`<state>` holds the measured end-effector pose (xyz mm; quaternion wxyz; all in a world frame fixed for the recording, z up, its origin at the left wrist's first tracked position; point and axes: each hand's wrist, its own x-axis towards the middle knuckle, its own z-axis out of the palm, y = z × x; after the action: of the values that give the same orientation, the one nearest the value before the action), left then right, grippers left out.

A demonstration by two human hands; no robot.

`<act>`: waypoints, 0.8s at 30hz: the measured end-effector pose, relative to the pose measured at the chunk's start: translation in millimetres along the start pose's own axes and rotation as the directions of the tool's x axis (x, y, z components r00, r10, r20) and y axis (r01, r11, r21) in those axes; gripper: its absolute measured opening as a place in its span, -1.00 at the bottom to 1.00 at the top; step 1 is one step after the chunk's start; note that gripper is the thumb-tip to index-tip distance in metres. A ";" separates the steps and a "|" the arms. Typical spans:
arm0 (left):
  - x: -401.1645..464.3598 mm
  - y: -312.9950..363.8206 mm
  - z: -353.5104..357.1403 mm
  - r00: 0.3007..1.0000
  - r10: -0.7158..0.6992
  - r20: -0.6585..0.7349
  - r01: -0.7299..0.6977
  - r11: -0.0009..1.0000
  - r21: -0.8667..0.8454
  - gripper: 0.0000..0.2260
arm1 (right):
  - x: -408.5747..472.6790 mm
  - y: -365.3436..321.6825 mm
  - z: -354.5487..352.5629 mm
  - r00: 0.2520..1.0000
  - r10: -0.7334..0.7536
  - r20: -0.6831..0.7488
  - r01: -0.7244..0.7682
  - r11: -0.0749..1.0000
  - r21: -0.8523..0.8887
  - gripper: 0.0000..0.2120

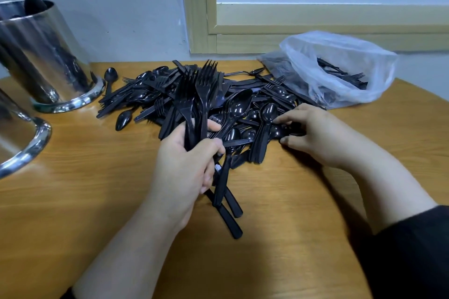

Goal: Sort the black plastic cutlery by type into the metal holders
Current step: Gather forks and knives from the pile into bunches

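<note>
Head view: left hand (184,165) grips a bunch of forks (194,94) plus one spoon (237,105), fingers curled round the handles, tines pointing up and away. Right hand (313,133) reaches into the cutlery pile (150,97), fingers spread and loosely bent, touching a stack of spoons (263,128); nothing clearly held. Two metal holders (41,56) stand well left of the left fingers on the tabletop (97,177). Plastic bag (340,68) lies beyond the right fingers.

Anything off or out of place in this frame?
Yes: the left hand grips a bundle of forks with a spoon mixed in, so one type isn't isolated. Loose cutlery is also inside the plastic bag.
</note>
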<state>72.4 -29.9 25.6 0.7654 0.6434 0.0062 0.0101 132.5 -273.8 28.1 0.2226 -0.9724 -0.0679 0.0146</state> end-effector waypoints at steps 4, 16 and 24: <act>1.1 -3.6 -2.7 1.000 0.009 0.007 -0.010 1.000 0.011 -0.83 | 1.2 2.7 -0.2 0.993 -0.069 -0.095 0.073 0.996 0.041 -0.79; 1.0 -6.1 -6.9 1.000 0.005 -0.023 -0.004 1.000 0.027 -0.79 | -5.6 3.5 -11.1 1.000 -0.021 0.021 0.019 0.997 0.080 -0.75; 1.9 -6.7 -7.3 1.000 0.016 -0.013 -0.016 1.000 0.025 -0.78 | -5.0 2.2 -10.9 0.999 -0.004 0.034 0.002 0.999 0.052 -0.90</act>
<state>74.2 -23.8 17.8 0.7572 0.6528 0.0063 0.0203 128.4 -281.2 36.9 0.2467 -0.9658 -0.0728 0.0326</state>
